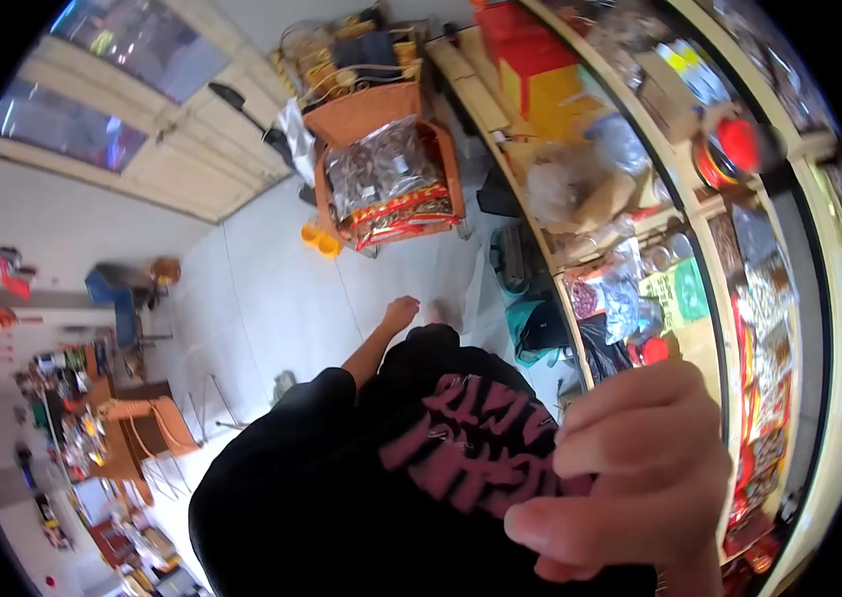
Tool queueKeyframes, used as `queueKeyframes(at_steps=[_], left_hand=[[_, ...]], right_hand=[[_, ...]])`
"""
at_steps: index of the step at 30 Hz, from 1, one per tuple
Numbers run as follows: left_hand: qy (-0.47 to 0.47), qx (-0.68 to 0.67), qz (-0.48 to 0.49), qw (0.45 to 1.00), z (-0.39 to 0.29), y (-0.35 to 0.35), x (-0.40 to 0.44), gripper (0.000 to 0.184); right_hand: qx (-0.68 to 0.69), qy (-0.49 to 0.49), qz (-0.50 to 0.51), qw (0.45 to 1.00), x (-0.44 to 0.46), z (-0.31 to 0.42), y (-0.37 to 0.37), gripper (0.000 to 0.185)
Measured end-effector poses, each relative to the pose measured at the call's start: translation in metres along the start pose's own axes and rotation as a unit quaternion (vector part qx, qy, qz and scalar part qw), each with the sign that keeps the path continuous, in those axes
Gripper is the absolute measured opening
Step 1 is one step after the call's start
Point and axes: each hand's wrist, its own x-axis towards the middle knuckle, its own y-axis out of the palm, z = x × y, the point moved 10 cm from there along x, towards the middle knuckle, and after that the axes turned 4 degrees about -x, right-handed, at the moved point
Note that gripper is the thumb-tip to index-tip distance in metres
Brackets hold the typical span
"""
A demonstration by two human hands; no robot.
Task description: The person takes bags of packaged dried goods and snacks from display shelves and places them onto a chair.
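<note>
My right hand [640, 468] is raised close to the camera at the lower right, in front of my black shirt [341, 488] with pink lettering. Its fingers are loosely curled in and the thumb lies near them, with nothing visible in the grip. My left hand [401, 313] hangs low beside my body above the floor. It looks small and relaxed, and I see nothing in it. Beyond it, an orange-brown chair [361, 114] carries clear plastic bags of dark goods [381, 164] and red printed packets [406, 211].
Wooden shelves [630, 90] at right hold bagged goods, a red and yellow box [530, 75] and a red-lidded jar [734, 149]. Yellow slippers [321, 239] lie on the pale tiled floor [281, 279]. A blue chair [117, 303] and a cluttered table [107, 438] stand left.
</note>
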Motion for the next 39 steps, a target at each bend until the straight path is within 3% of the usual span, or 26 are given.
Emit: queueKeyframes(at_steps=[1,3,5,6,7,10,12,13,14,15,16,17,18,19,20,25,26,27,28,30,32,34,36,37,38,39], left_hand=[[-0.048,-0.061,-0.019,0.997,0.015,-0.01,-0.002,0.027],[-0.109,-0.14,-0.045,0.983,0.072,-0.014,-0.001,0.028],[-0.27,-0.226,-0.047,0.935,0.132,-0.013,-0.02,0.026],[-0.328,-0.226,-0.028,0.917,0.163,-0.007,-0.031,0.025],[-0.383,-0.224,-0.007,0.896,0.194,0.001,-0.044,0.024],[-0.447,-0.274,0.044,0.85,0.229,0.002,-0.092,0.024],[-0.501,-0.314,0.055,0.804,0.241,-0.003,-0.123,0.026],[-0.503,-0.324,0.05,0.8,0.246,-0.008,-0.131,0.026],[-0.499,-0.351,0.038,0.791,0.246,-0.013,-0.137,0.026],[-0.495,-0.377,0.026,0.783,0.243,-0.018,-0.142,0.027],[-0.493,-0.393,0.012,0.776,0.245,-0.021,-0.147,0.028],[-0.496,-0.4,0.012,0.771,0.244,-0.02,-0.153,0.028],[-0.499,-0.411,-0.002,0.763,0.245,-0.021,-0.159,0.029],[-0.502,-0.42,-0.017,0.756,0.249,-0.021,-0.165,0.029],[-0.511,-0.433,-0.042,0.742,0.255,-0.013,-0.17,0.027],[-0.557,-0.446,-0.026,0.7,0.242,0.017,-0.179,0.027],[-0.564,-0.417,0.015,0.713,0.24,0.022,-0.172,0.027],[-0.57,-0.386,0.057,0.724,0.238,0.026,-0.163,0.026],[-0.572,-0.365,0.058,0.732,0.24,0.025,-0.152,0.027],[-0.555,-0.352,0.054,0.752,0.237,0.014,-0.117,0.028],[-0.518,-0.341,0.038,0.783,0.238,-0.009,-0.066,0.026],[-0.469,-0.297,0.033,0.831,0.243,-0.025,-0.001,0.024],[-0.384,-0.18,-0.019,0.905,0.24,-0.06,0.075,0.025],[-0.259,-0.064,0.01,0.964,0.197,-0.09,0.116,0.027],[-0.198,0.002,-0.023,0.98,0.161,-0.121,0.148,0.03],[-0.318,-0.18,-0.081,0.927,0.182,-0.12,0.167,0.033]], right_hand=[[0.016,0.004,0.011,1.0,0.003,-0.015,0.016,0.013],[-0.003,0.195,0.053,0.979,-0.009,-0.083,0.054,0.025],[-0.131,0.191,0.004,0.973,-0.044,-0.148,0.092,0.038],[-0.1,0.249,-0.013,0.963,-0.072,-0.201,0.116,0.03],[-0.076,0.379,0.024,0.922,-0.106,-0.259,0.143,0.033],[-0.137,0.509,0.145,0.838,-0.285,-0.374,0.204,0.015],[-0.174,0.53,0.21,0.803,-0.413,-0.404,0.215,0.012],[-0.172,0.58,0.188,0.774,-0.477,-0.406,0.203,0.016],[-0.211,0.61,0.231,0.728,-0.57,-0.409,0.188,0.015],[-0.29,0.53,0.39,0.695,-0.66,-0.401,0.181,0.013],[-0.331,0.503,0.527,0.6,-0.642,-0.363,0.174,0.021],[-0.263,0.546,0.562,0.563,-0.773,-0.347,0.159,0.021],[-0.192,0.797,0.372,0.435,-0.801,-0.315,0.122,0.021],[-0.102,0.953,0.136,0.253,-0.816,-0.271,0.107,0.02],[-0.103,0.952,0.143,0.251,-0.807,-0.277,0.105,0.02],[0.114,0.882,0.117,0.441,-0.751,-0.339,0.136,0.019],[-0.135,0.677,0.444,0.572,-0.806,-0.388,0.146,0.019],[-0.181,0.546,0.545,0.61,-0.759,-0.412,0.164,0.019],[-0.242,0.396,0.612,0.64,-0.686,-0.434,0.184,0.019],[-0.262,0.282,0.553,0.739,-0.628,-0.482,0.207,0.015],[-0.124,0.575,0.369,0.72,-0.601,-0.559,0.194,0.012],[-0.009,0.757,0.168,0.631,-0.573,-0.614,0.196,0.019],[-0.012,0.769,0.147,0.622,-0.521,-0.652,0.207,0.017],[0.017,0.765,0.135,0.63,-0.496,-0.668,0.217,0.018],[0.047,0.761,0.123,0.635,-0.484,-0.681,0.227,0.019],[0.053,0.767,0.12,0.628,-0.495,-0.697,0.235,0.019]])
